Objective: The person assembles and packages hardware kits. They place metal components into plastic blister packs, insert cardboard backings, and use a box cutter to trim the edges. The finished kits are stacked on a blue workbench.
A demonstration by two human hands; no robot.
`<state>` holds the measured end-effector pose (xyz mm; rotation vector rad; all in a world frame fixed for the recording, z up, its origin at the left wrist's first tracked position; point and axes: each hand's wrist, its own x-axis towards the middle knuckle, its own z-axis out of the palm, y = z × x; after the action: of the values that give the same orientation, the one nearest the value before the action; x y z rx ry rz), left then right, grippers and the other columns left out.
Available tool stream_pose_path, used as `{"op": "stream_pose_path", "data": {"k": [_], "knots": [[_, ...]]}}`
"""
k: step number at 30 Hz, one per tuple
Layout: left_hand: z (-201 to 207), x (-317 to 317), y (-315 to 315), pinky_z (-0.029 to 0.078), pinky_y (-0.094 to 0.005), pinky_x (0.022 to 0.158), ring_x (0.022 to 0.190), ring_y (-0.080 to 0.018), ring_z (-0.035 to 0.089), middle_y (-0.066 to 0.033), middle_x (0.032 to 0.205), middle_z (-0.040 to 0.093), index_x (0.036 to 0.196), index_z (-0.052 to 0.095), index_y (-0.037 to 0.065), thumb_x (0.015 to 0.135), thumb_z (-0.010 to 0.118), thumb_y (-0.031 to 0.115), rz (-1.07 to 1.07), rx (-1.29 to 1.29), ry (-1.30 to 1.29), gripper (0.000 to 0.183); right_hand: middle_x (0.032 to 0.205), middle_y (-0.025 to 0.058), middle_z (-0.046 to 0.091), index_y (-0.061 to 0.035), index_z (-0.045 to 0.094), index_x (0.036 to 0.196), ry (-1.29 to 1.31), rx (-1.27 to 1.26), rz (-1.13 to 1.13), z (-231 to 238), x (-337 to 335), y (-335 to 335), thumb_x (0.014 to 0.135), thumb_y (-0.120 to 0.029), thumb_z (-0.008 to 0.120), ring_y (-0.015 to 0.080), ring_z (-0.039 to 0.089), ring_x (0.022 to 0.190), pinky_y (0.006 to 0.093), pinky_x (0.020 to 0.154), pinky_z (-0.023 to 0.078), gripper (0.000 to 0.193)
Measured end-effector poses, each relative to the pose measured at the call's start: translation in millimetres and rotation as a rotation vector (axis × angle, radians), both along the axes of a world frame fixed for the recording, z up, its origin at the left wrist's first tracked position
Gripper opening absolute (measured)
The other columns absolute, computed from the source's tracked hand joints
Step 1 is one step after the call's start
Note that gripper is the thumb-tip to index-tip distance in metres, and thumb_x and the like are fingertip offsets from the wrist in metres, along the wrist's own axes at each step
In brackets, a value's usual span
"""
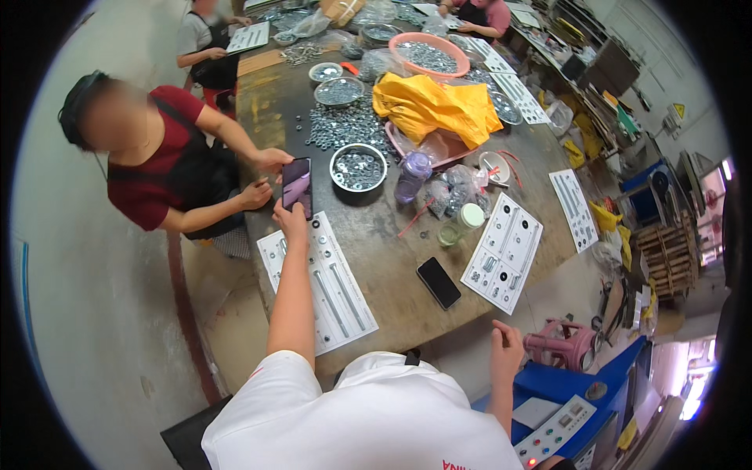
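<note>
My left hand reaches over the table's left side and grips the lower end of a dark smartphone. A co-worker's hand touches the phone's upper edge, so both of us have fingers at it. Beneath my left forearm lies a white sheet with bolts and washers laid on it. My right hand hangs in the air past the table's near right edge. Its fingers are loosely bent and apart, with nothing visible in them. A second black phone lies flat on the table between my hands.
A metal bowl of washers, loose nuts, a purple bottle and a green-lidded jar stand mid-table. Another parts sheet lies right. A yellow bag covers a pink basin. A blue machine stands at my right.
</note>
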<state>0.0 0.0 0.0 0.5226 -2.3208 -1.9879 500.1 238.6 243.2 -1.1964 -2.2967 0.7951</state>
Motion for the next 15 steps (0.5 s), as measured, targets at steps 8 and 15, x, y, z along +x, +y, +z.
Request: {"op": "stream_pose_path", "data": {"k": [8,15], "knots": [[41.2,-94.8,29.8,0.032,-0.0454,0.105,0.119,-0.0306,0.045,-0.0136,0.134,0.049,0.138,0.047,0.0,0.092,0.05,0.044,-0.263,0.666,-0.119,0.065,0.092,0.0135,0.067,-0.0099,0.078,0.101,-0.029,0.026,-0.022,-40.2,14.1,32.3,0.093,-0.016,0.069,0.0338,0.068,0.091,0.0436,0.08,0.056,0.014],[32.5,-20.9,137.6,0.059,-0.0362,0.075,0.085,-0.0283,0.068,-0.0197,0.098,0.069,0.103,0.062,-0.006,0.101,0.05,0.044,0.039,0.578,-0.132,0.052,0.108,0.0115,0.068,-0.0115,0.077,0.108,-0.098,-0.191,-0.296,-81.5,111.2,28.3,0.099,-0.023,0.061,0.0326,0.067,0.104,0.0448,0.091,0.055,0.022]]}}
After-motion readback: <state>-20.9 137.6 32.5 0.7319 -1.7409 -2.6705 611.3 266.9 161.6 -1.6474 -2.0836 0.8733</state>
